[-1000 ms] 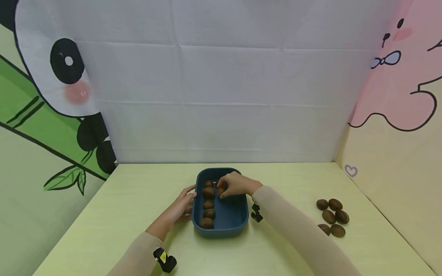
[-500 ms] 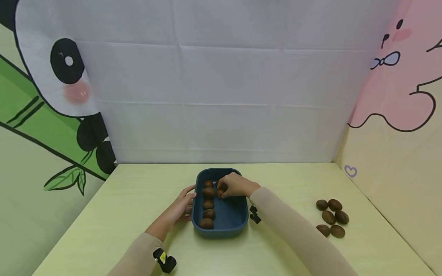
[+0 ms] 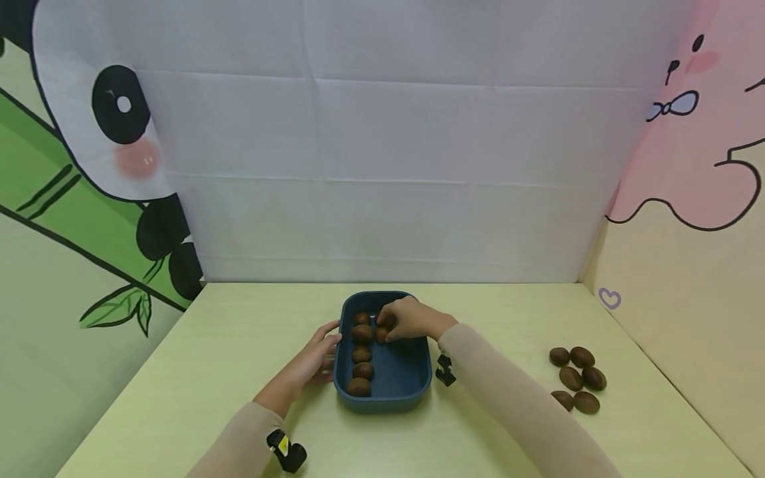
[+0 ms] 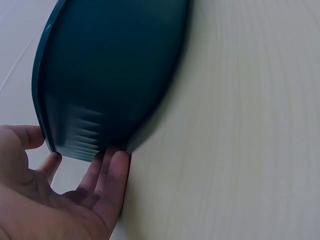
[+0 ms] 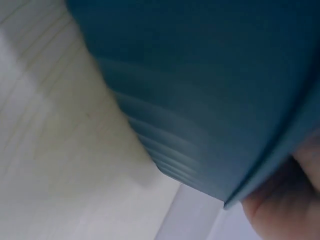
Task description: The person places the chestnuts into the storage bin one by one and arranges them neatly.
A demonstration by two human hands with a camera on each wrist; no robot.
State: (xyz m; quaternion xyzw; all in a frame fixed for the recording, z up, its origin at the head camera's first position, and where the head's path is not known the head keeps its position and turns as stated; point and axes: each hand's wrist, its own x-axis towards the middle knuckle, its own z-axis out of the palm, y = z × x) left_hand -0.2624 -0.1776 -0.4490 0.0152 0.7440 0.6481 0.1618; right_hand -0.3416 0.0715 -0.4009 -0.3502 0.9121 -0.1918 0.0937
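Note:
A dark blue rectangular tray (image 3: 385, 403) holds brown, rounded nuts that look like chestnuts. Several of these chestnuts (image 3: 361, 354) form a column along its left side. My left hand (image 3: 315, 355) rests against the tray's left outer wall, fingers extended; in the left wrist view its fingertips touch the ribbed wall (image 4: 82, 137) and the thumb is at the rim. Reaching over the right rim, my right hand (image 3: 412, 318) pinches a chestnut (image 3: 382, 334) near the far end, beside the column. Its fingers partly hide the nuts there. The right wrist view shows mostly the tray's outer wall (image 5: 200, 90).
Several more chestnuts (image 3: 570, 378) lie in a loose group on the pale yellow table (image 3: 478, 425), right of the tray; my right sleeve (image 3: 508, 392) passes close to them. A white cloth (image 3: 382, 199) hangs behind the table, and a painted wall (image 3: 681, 299) borders its right side.
The right hand's fingers have shifted slightly around the chestnut, which now shows more beside them. The left hand and the tray keep their places; the head view has shifted a little.

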